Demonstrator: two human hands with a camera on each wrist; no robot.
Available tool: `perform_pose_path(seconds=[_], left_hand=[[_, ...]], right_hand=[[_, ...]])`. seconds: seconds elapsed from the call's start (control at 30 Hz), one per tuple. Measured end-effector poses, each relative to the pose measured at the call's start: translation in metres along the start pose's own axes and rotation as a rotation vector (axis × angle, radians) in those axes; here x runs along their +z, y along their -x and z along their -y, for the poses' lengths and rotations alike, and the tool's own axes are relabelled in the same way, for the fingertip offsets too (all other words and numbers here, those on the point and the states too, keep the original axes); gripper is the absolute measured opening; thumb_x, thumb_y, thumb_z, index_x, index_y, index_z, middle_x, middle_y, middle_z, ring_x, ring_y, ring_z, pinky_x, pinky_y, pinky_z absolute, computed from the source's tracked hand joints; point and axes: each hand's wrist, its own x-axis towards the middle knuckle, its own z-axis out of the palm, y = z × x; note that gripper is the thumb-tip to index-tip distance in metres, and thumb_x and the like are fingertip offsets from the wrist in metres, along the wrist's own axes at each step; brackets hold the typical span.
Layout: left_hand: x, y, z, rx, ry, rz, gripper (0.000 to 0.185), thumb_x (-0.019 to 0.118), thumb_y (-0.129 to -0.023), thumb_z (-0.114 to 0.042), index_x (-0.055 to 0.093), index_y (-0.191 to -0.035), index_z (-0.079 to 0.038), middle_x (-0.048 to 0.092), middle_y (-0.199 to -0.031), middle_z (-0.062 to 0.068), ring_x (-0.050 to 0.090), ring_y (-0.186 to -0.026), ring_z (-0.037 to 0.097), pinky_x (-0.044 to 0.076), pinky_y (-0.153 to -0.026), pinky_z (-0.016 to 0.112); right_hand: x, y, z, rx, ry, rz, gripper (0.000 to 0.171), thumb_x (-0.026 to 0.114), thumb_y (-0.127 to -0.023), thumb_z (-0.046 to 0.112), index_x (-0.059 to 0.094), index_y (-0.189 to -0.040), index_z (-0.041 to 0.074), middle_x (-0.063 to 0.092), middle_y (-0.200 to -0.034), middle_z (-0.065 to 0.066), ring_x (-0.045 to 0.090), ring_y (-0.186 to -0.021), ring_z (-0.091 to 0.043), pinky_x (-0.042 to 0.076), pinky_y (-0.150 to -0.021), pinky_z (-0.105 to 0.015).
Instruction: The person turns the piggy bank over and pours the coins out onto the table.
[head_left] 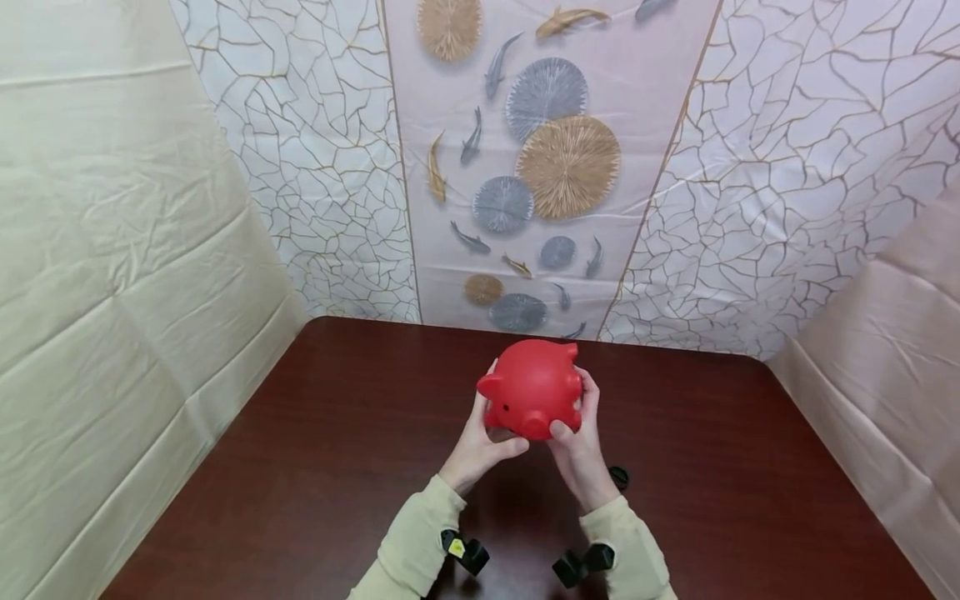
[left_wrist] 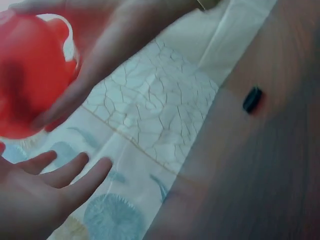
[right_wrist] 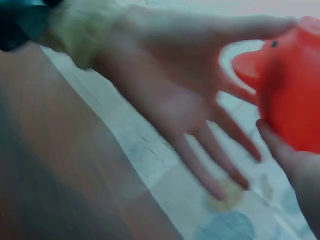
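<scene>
Head view set the whole scene: a dark wooden table [head_left: 300, 467] filled the lower half of the frame, walled by a cream sheet [head_left: 112, 250] on the left, a crackle-patterned backdrop with a fish-and-disc panel [head_left: 525, 167] across the top, and a pinkish sheet [head_left: 885, 350] on the right. Near the centre, a red piggy bank [head_left: 534, 387] was held up above the tabletop, snout toward the camera. The left hand [head_left: 476, 446] cupped its left side with fingers curled round the body and the thumb reaching under the snout; the right hand [head_left: 581, 442] gripped the right side, thumb on the snout's lower edge. Just right of the right wrist, a small black cap [head_left: 619, 477] lay on the wood.

Left wrist view added what the head view hid: the left hand's fingers [left_wrist: 75, 175] lay fairly straight in the lower left, with the pig [left_wrist: 27, 75] blurred at upper left, and the cap [left_wrist: 252, 99] alone on the wood at right.

Right wrist view showed the left palm [right_wrist: 170, 85] with fingers fanned out toward the pig [right_wrist: 290, 85] at the right edge, a right fingertip [right_wrist: 280, 150] pressed beneath it.

Bare wood stretched well clear to the table's left, right and near edges.
</scene>
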Motion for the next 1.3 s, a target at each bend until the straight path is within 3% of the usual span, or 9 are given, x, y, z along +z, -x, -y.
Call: perform_pose_path(seconds=[0.17,0.43,0.53,0.6,0.77,0.87,0.97,1.13,1.3], left_hand=[[0.007,-0.002,-0.005,0.056,0.029,-0.032,0.097,0.075,-0.081,-0.016,0.014,-0.153,-0.038,0.029,-0.155,0.001,0.038,-0.135,0.023,0.053,-0.097,0.039],[0.012,0.001,-0.005,0.104,0.084,-0.101,0.104,0.079,-0.077,-0.019,0.011,-0.153,-0.036,0.028,-0.154,0.002,0.037,-0.134,0.022,0.054,-0.095,0.031],[0.011,-0.001,-0.008,0.165,0.078,-0.153,0.104,0.078,-0.074,-0.010,0.015,-0.154,-0.031,0.031,-0.152,0.003,0.036,-0.136,0.024,0.054,-0.095,0.033],[0.009,-0.001,-0.009,0.187,0.062,-0.173,0.104,0.078,-0.073,-0.007,0.016,-0.154,-0.027,0.033,-0.150,0.003,0.036,-0.136,0.024,0.054,-0.095,0.033],[-0.001,0.000,-0.011,0.176,-0.078,-0.184,0.100,0.080,-0.074,-0.009,0.020,-0.152,-0.028,0.036,-0.148,0.001,0.038,-0.134,0.024,0.053,-0.095,0.032],[-0.007,0.001,-0.009,0.170,-0.191,-0.155,0.099,0.083,-0.073,-0.013,0.024,-0.151,-0.030,0.037,-0.148,0.001,0.040,-0.133,0.025,0.052,-0.097,0.031],[-0.012,0.001,-0.006,0.178,-0.268,-0.091,0.100,0.084,-0.071,-0.013,0.024,-0.150,-0.030,0.036,-0.150,0.001,0.039,-0.134,0.025,0.051,-0.099,0.032],[-0.017,0.000,-0.001,0.182,-0.406,-0.012,0.102,0.086,-0.069,-0.012,0.027,-0.150,-0.032,0.028,-0.156,-0.005,0.037,-0.138,0.024,0.051,-0.100,0.032],[-0.021,0.000,-0.001,0.162,-0.536,0.002,0.106,0.088,-0.066,-0.015,0.026,-0.150,-0.034,0.027,-0.156,-0.007,0.037,-0.138,0.021,0.052,-0.099,0.033]], right_hand=[[0.005,0.004,-0.008,-0.002,-0.034,0.041,0.076,0.065,-0.090,0.038,0.012,-0.145,0.032,0.036,-0.141,0.003,0.043,-0.128,-0.014,0.052,-0.096,-0.027],[-0.006,-0.003,-0.011,0.045,0.161,0.059,0.084,0.067,-0.085,0.050,0.014,-0.146,0.030,0.035,-0.144,0.001,0.039,-0.132,-0.018,0.051,-0.098,-0.027],[-0.011,-0.004,-0.008,0.073,0.240,0.061,0.083,0.070,-0.085,0.047,0.017,-0.146,0.030,0.037,-0.143,0.004,0.045,-0.127,-0.013,0.051,-0.095,-0.024],[-0.014,-0.006,-0.003,0.029,0.305,0.066,0.089,0.075,-0.083,0.034,0.015,-0.149,0.026,0.033,-0.146,0.004,0.042,-0.129,-0.010,0.048,-0.096,-0.020],[-0.022,-0.014,0.019,-0.193,0.655,0.142,0.112,0.081,-0.070,-0.001,0.009,-0.154,0.016,0.019,-0.158,-0.003,0.021,-0.143,-0.023,0.036,-0.105,-0.017],[-0.023,-0.018,0.032,-0.201,0.891,0.263,0.117,0.086,-0.068,0.011,0.009,-0.156,0.021,0.018,-0.160,-0.005,0.021,-0.144,-0.029,0.036,-0.111,-0.030],[-0.024,-0.020,0.039,-0.113,1.039,0.395,0.115,0.086,-0.071,0.030,0.008,-0.156,0.027,0.024,-0.159,-0.003,0.030,-0.141,-0.025,0.042,-0.108,-0.043],[-0.030,-0.020,0.039,-0.054,1.117,0.498,0.114,0.084,-0.073,0.035,0.008,-0.156,0.020,0.029,-0.155,-0.007,0.036,-0.138,-0.026,0.048,-0.104,-0.042],[-0.033,-0.018,0.030,-0.063,1.101,0.505,0.115,0.086,-0.072,0.034,0.008,-0.155,0.017,0.029,-0.155,-0.008,0.036,-0.138,-0.026,0.045,-0.106,-0.037]])
